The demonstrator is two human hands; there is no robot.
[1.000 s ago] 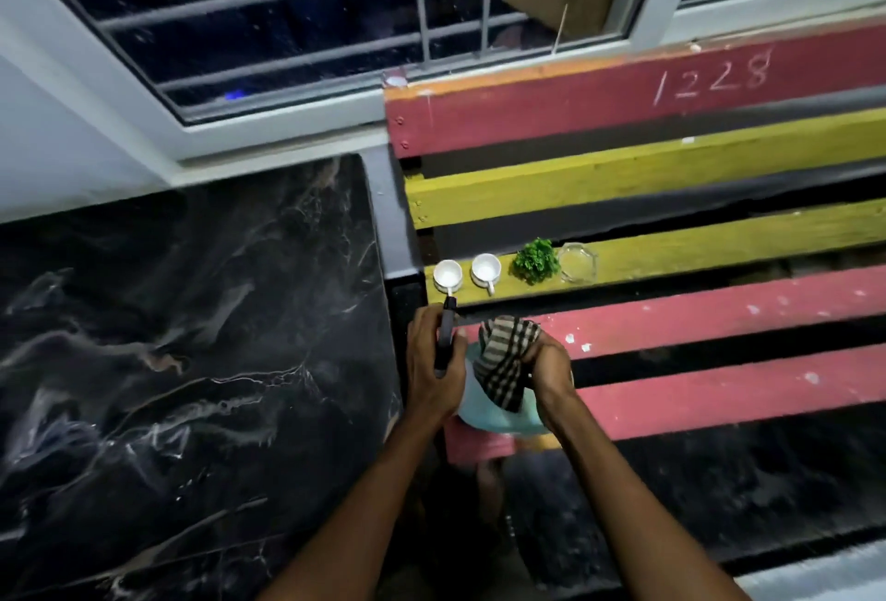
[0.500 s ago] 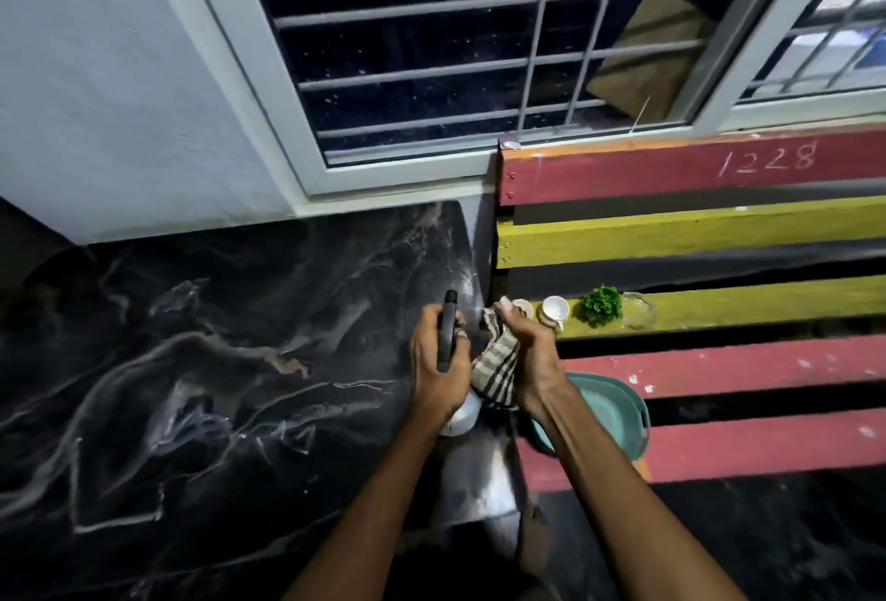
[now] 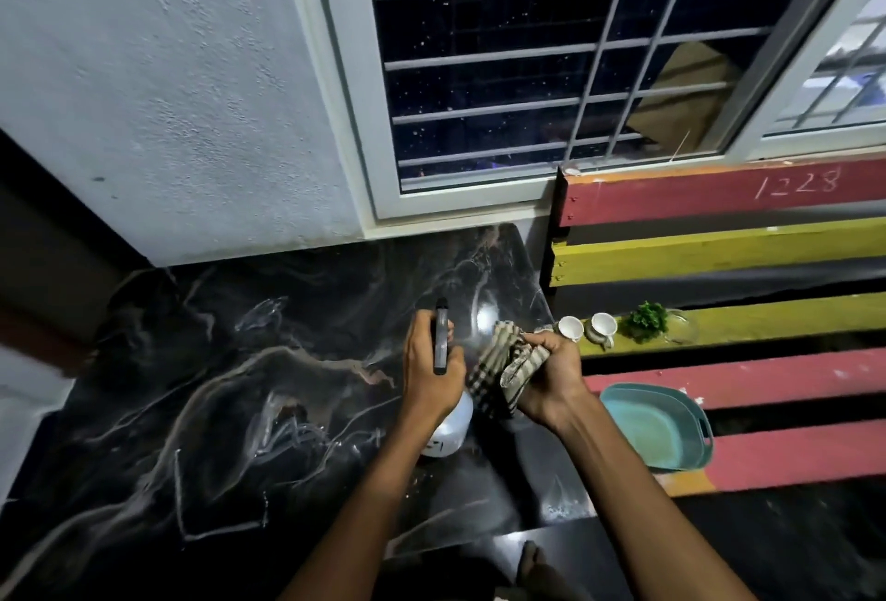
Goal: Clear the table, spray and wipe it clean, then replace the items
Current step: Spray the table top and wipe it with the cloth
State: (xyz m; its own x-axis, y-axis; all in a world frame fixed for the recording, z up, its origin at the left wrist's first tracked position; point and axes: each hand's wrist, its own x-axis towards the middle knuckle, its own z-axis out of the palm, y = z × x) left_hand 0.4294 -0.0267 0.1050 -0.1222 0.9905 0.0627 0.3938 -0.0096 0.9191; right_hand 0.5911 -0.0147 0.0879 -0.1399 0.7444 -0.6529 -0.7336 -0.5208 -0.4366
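Spray bottle (image 3: 446, 428) held upright over the black marbled worktop (image 3: 215, 399), near its right edge. Left hand (image 3: 429, 372) grips the bottle's neck from behind, fingers curled round the black trigger head (image 3: 440, 341), nozzle pointing away from the person toward the window. White bottle body shows below the wrist; whether its base touches the worktop cannot be told.

Checked cloth (image 3: 503, 370) bunched in the right hand (image 3: 551, 375), just beside the bottle and to its right. Fingers closed round the cloth's upper part; loose folds hang down between the two hands, nearly touching the bottle's shoulder. Both hands sit close together above the worktop's right portion.

Worktop surface glossy, with a bright light reflection just beyond the hands.

To the right, a slatted bench (image 3: 767, 336) painted red and yellow. On a yellow slat, in a row: two small white cups (image 3: 587, 328), a small green plant (image 3: 645, 321), a clear glass dish (image 3: 681, 326). Teal tray (image 3: 657, 428) rests on the red slats nearer the person, well apart from the cups. Chalked "1228" on the top red slat. Barred window (image 3: 551, 73) behind, white wall (image 3: 168, 87) to its left.
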